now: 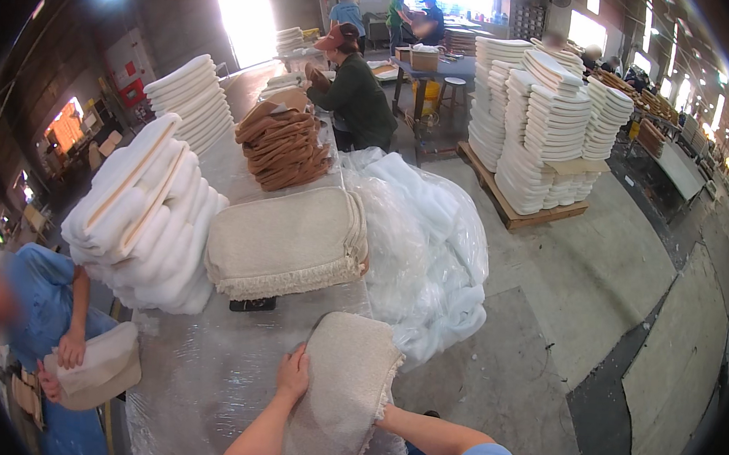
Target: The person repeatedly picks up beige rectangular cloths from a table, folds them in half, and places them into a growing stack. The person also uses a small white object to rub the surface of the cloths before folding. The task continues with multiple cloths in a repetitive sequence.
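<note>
- Plastic-wrapped table (195,359) runs near to far; cover stack (284,234) beyond the hands, presumably for reach.
- Near, at the table's right edge: beige cover (341,386). Left hand (293,373) holds its left side; right hand (387,417) meets the fringed side, fingers hidden, cannot tell; likely steadying.
- Room leftward; white bundle (417,257) crowds far right.
</note>
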Available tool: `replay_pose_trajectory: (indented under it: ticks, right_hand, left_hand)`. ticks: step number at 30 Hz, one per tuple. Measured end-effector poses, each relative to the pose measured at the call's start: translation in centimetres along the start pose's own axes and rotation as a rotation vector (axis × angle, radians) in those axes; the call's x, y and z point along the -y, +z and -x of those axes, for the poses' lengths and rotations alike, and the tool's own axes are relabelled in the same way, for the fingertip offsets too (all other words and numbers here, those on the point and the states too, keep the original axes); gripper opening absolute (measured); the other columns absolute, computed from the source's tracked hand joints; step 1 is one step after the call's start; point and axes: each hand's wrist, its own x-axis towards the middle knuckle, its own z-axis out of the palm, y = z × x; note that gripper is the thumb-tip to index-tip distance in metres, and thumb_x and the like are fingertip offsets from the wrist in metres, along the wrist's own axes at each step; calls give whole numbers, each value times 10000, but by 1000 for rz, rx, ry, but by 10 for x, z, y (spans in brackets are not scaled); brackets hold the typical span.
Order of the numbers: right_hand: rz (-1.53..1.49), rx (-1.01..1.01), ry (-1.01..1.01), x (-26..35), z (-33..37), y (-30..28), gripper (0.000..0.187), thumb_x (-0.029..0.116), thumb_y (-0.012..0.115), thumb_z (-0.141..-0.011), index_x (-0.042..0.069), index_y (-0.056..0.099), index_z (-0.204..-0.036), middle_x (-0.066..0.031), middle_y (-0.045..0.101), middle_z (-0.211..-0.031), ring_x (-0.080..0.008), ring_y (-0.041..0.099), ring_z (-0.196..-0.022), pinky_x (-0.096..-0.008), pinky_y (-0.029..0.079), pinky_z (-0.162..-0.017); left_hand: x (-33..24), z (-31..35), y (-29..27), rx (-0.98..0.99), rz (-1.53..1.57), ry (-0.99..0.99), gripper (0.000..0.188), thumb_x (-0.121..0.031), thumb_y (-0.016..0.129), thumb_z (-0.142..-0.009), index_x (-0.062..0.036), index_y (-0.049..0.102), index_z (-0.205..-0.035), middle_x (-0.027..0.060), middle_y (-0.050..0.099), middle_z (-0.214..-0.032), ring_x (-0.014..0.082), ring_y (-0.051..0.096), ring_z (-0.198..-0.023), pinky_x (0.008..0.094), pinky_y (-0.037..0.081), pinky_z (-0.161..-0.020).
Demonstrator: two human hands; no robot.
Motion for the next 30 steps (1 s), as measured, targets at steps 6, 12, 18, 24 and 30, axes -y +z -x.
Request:
replay_pose_trajectory:
  ticks: [6, 12, 18, 24, 30]
  right_hand:
    - [0, -7, 7, 0, 0, 0, 495, 246, 709, -848, 82, 706, -1316, -162, 677, -1357, -396, 553, -1367, -588, 318, -1255]
    - [-14, -7, 1, -1, 0, 2, 493, 244, 710, -846, 83, 707, -1312, -161, 679, -1351, -393, 556, -1363, -586, 318, -1257]
    - [-26, -21, 2, -4, 2, 7, 491, 242, 711, -843, 84, 708, -1308, -159, 681, -1345, -390, 560, -1359, -583, 317, -1259]
    - [-24, -24, 10, -5, 7, 7, 489, 240, 712, -840, 85, 708, -1304, -158, 683, -1339, -386, 564, -1355, -581, 317, -1261]
    - [-30, -15, -4, 2, 8, 4, 486, 238, 713, -837, 86, 709, -1299, -156, 685, -1333, -383, 568, -1351, -579, 316, -1263]
  left_hand:
    - [-3, 1, -1, 0, 32, 2, 477, -372, 511, -1103, -181, 619, -1526, 250, 643, -1283, 437, 627, -1202, 479, 486, -1072]
    - [2, 0, -1, 1, 67, 0, 483, -377, 510, -1099, -194, 614, -1535, 254, 632, -1309, 439, 615, -1225, 474, 478, -1088]
    - [1, -2, 1, 22, 60, 1, 492, -377, 513, -1099, -193, 603, -1546, 263, 625, -1308, 440, 603, -1246, 466, 466, -1105]
    - [-6, -3, 2, 41, 65, -26, 492, -373, 516, -1099, -181, 605, -1543, 263, 625, -1306, 440, 604, -1243, 467, 466, -1107]
    - [-2, 1, -1, 13, 29, -25, 481, -374, 517, -1098, -188, 617, -1530, 261, 631, -1294, 440, 609, -1223, 471, 474, -1098]
